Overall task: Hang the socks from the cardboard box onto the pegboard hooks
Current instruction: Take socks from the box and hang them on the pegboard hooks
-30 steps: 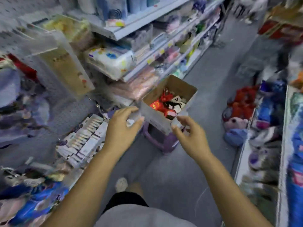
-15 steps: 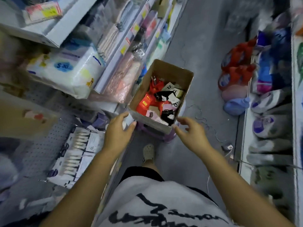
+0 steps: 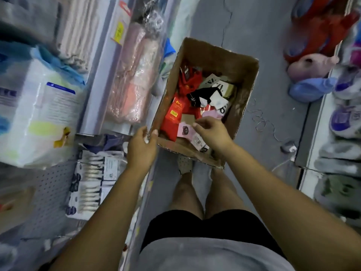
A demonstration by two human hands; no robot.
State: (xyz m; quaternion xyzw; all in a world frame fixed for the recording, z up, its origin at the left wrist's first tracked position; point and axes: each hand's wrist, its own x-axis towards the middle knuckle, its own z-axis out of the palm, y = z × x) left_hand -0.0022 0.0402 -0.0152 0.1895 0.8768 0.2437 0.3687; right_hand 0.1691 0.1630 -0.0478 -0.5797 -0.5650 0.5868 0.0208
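Floor [image 3: 254, 26] runs between shelving [image 3: 95, 90] at 9 and 3 o'clock. Cardboard box [image 3: 242, 79] holding socks [image 3: 175, 112] sits at 12 o'clock, with pegboard [image 3: 48, 192] at 8 o'clock. Left hand [image 3: 142, 147] grips the box's near corner. Right hand [image 3: 213, 132] curls over the socks; whether it pinches any cannot be told. Shelf goods are blurred.

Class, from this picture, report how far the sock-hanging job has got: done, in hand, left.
Done: no socks show on the pegboard. In hand: the left hand grips the cardboard box corner; the right hand reaches onto a pink sock pack, grip unclear. Left: red socks and black socks in the box.
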